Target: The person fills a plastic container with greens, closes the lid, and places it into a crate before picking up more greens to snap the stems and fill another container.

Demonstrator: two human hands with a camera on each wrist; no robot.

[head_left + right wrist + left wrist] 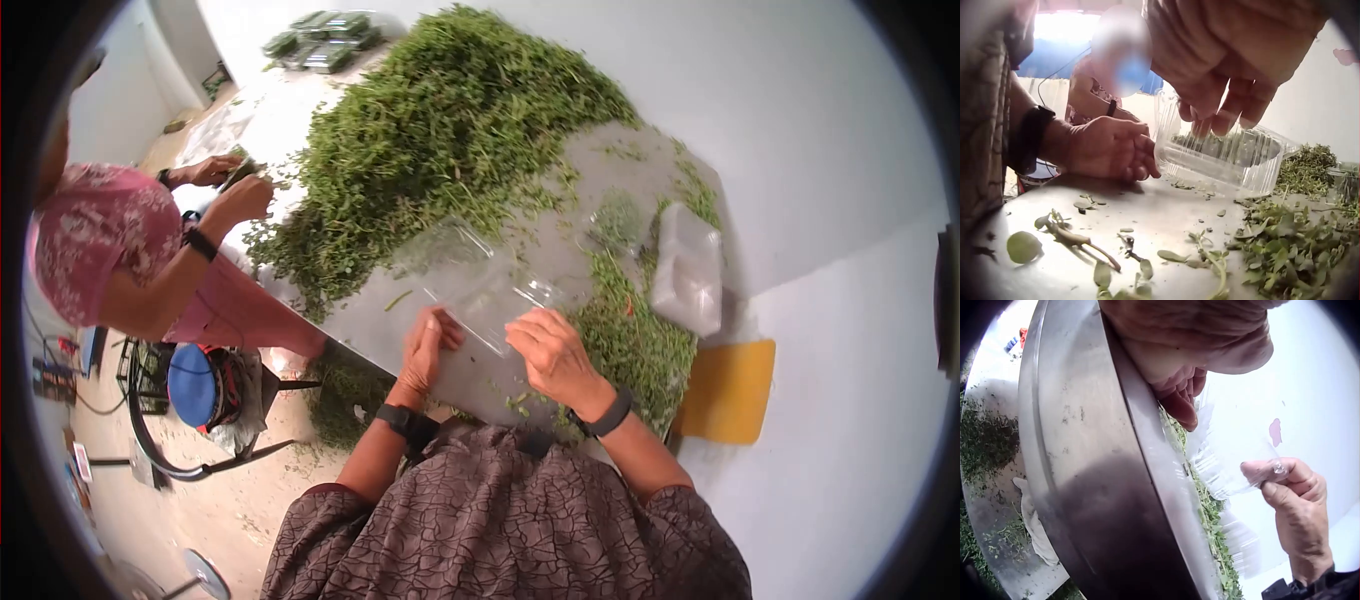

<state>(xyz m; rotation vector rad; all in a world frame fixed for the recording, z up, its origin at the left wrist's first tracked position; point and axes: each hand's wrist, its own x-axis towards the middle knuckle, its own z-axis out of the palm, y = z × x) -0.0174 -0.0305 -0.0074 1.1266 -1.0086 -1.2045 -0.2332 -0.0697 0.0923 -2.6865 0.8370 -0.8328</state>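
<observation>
A clear plastic container (480,300) with its lid (455,245) raised stands on the metal table in front of the person. The right hand (555,362) pinches its near right edge, thumb and fingertips together on the plastic, as the left wrist view also shows. Beside the container's left side, the left hand (428,350) rests on the table with fingers loosely bent, close to or touching the wall (1175,156). No greens can be made out inside the container; those seen through it in the right wrist view seem to lie behind.
A large heap of leafy greens (450,120) covers the table's far side, with more greens (640,350) at right beside stacked clear containers (690,270). Filled packs (325,40) lie at the far left. Another person (130,245) works at the left. A yellow chair back (735,390) stands right.
</observation>
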